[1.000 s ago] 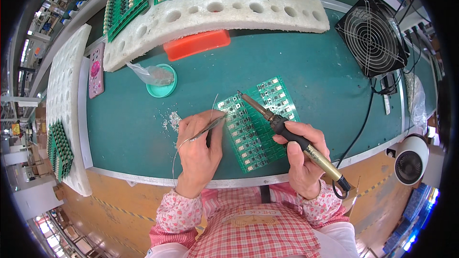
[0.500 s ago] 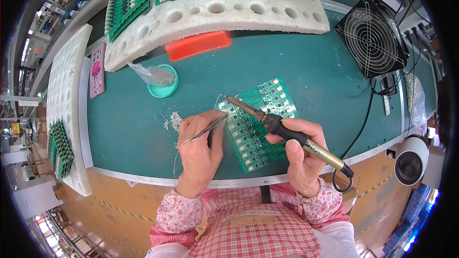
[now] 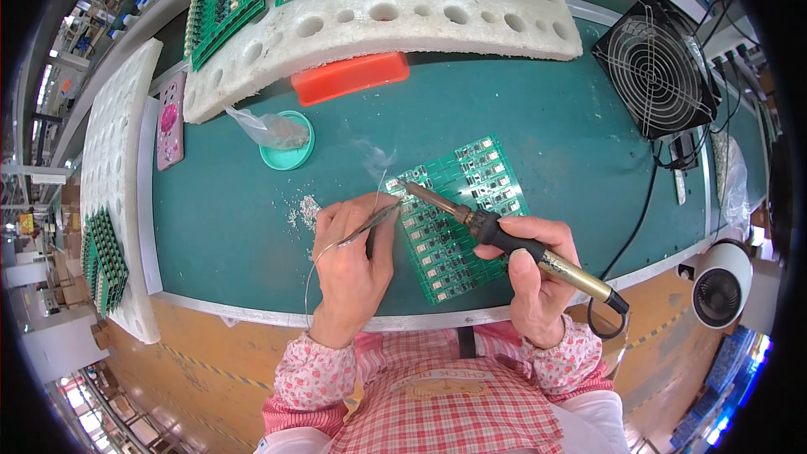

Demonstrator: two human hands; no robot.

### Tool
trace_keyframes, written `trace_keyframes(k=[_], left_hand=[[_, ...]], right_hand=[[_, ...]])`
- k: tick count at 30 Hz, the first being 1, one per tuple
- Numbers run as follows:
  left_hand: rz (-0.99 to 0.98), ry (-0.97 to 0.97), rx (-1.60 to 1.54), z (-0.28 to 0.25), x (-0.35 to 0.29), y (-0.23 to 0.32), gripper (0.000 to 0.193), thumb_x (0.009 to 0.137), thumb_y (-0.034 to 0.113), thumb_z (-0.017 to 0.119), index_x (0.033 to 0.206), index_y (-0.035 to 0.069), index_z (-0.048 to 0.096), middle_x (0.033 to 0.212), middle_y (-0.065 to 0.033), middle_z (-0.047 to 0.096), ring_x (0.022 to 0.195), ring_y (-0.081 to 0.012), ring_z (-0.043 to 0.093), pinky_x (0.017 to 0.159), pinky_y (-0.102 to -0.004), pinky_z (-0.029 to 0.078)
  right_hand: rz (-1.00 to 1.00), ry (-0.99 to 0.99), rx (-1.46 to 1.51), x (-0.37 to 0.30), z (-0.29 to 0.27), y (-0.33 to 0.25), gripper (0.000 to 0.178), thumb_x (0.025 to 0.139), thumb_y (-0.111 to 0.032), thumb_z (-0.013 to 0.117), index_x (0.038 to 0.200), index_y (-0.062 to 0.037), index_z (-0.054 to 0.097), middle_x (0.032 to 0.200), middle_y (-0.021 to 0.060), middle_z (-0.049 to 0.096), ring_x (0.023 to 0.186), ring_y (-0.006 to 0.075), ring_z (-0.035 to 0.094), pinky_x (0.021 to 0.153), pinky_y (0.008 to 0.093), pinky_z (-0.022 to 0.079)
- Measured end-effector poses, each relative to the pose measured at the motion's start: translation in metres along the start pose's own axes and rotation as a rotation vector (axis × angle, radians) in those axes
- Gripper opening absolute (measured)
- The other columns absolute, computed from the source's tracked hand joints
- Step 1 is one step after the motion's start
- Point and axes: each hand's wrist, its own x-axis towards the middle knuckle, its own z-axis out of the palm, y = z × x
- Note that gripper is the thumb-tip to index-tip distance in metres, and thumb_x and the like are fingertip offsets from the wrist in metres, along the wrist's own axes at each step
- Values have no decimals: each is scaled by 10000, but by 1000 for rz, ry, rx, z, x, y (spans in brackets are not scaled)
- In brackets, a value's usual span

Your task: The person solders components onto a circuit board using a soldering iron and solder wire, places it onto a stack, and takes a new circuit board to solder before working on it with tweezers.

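A green circuit board with rows of small white and black parts lies tilted on the bench. My right hand grips a soldering iron by its black and gold handle. The iron's tip is at the board's upper left corner, by a white part. Left of the board, my left hand is closed on metal tweezers, whose points reach the board's left edge. A thin solder wire also runs through that hand, its free end rising near the iron's tip. Faint smoke drifts above.
Small white pieces lie left of my left hand. Behind are a turquoise lid holding a plastic bag, a red tray and white foam carrying boards. A black fan stands right, and a pink phone lies left.
The iron's tip has moved down and slightly right onto the board's corner. Smoke has appeared above it. My left hand has barely moved.
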Motion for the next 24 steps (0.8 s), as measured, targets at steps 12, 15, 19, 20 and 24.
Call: trace_keyframes(k=[12,15,19,20,24], left_hand=[[7,-1,12,1,0,0,149,838,-37,675,977,13,692,1000,-88,700,923,-273,627,829,-357,489],[16,1,8,2,0,-1,147,837,-33,680,976,13,692,1002,-86,702,923,-274,628,828,-359,489],[22,5,4,2,0,-1,143,836,-34,682,971,13,691,999,-87,703,915,-278,630,825,-359,488],[24,3,3,2,1,0,141,836,-33,682,969,13,690,997,-88,703,912,-279,630,824,-359,488],[35,4,11,2,1,-1,138,836,-31,684,967,14,689,991,-89,703,907,-282,632,822,-360,488]], right_hand=[[157,31,-230,-4,2,5,201,904,-48,688,1089,11,634,829,104,720,741,139,711,637,256,535],[162,41,-235,-4,3,6,204,894,-50,704,1082,6,647,824,101,720,736,140,701,641,264,528],[115,23,-283,-3,4,9,215,860,-38,736,1063,0,678,835,109,707,707,161,664,628,282,511],[115,22,-284,-3,3,9,215,860,-38,736,1063,0,678,835,109,707,707,161,664,628,282,511],[-30,-64,-429,1,2,5,246,812,-19,757,1050,-11,693,830,103,697,665,200,634,603,299,503]])
